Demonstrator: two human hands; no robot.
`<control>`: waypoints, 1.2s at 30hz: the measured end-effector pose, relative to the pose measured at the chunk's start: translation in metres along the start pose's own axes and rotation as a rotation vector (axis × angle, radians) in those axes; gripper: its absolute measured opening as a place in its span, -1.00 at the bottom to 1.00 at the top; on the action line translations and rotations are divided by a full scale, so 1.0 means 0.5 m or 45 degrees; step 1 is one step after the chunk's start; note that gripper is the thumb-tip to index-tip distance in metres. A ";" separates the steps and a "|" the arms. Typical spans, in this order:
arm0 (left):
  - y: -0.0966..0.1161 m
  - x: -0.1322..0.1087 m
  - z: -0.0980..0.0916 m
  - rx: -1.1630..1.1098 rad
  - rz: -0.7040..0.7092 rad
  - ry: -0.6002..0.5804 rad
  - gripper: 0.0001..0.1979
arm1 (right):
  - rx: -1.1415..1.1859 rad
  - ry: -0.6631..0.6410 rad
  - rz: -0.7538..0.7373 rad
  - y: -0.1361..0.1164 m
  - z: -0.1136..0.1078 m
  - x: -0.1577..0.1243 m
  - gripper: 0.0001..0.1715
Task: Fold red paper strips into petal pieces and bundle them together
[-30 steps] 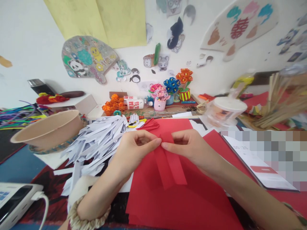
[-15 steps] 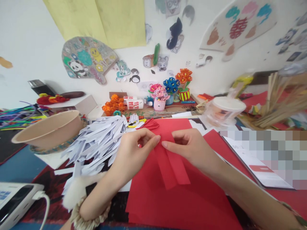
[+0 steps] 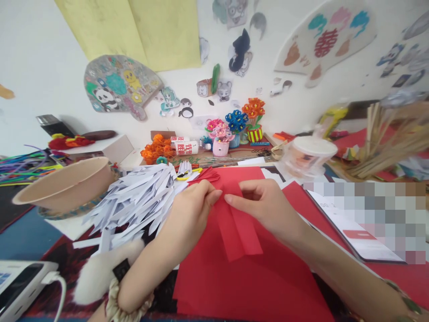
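One grip, the right hand's [image 3: 268,203], pinches folded red paper [image 3: 245,230]; left hand's [image 3: 191,208] is unclear.

On the desk [image 3: 25,235], whose surface shows blue, dark red and black parts, there lie red paper sheets [image 3: 248,286], a heap of folded white paper strips [image 3: 134,197] and – at far left – a white device [image 3: 31,279] with a plugged cable [image 3: 63,290].

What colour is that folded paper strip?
Folded paper strip: red, shown best in the head view.
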State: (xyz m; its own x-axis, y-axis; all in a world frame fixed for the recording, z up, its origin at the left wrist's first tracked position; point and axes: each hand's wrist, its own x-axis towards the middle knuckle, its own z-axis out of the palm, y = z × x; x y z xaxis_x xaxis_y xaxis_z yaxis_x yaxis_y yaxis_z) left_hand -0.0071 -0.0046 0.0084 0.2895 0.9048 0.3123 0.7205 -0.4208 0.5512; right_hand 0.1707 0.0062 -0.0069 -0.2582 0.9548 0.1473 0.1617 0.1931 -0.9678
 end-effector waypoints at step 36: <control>0.029 -0.005 0.003 -1.077 -0.532 -0.002 -0.76 | 0.321 0.016 0.056 -0.006 -0.012 0.007 -0.66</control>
State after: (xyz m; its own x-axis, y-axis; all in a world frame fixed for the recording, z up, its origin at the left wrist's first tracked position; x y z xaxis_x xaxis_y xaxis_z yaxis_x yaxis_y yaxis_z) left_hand 0.0034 -0.0127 0.0144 0.1125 0.9929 -0.0382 0.0696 0.0305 0.9971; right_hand 0.1748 0.0104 -0.0023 -0.2438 0.9641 0.1052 -0.0704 0.0906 -0.9934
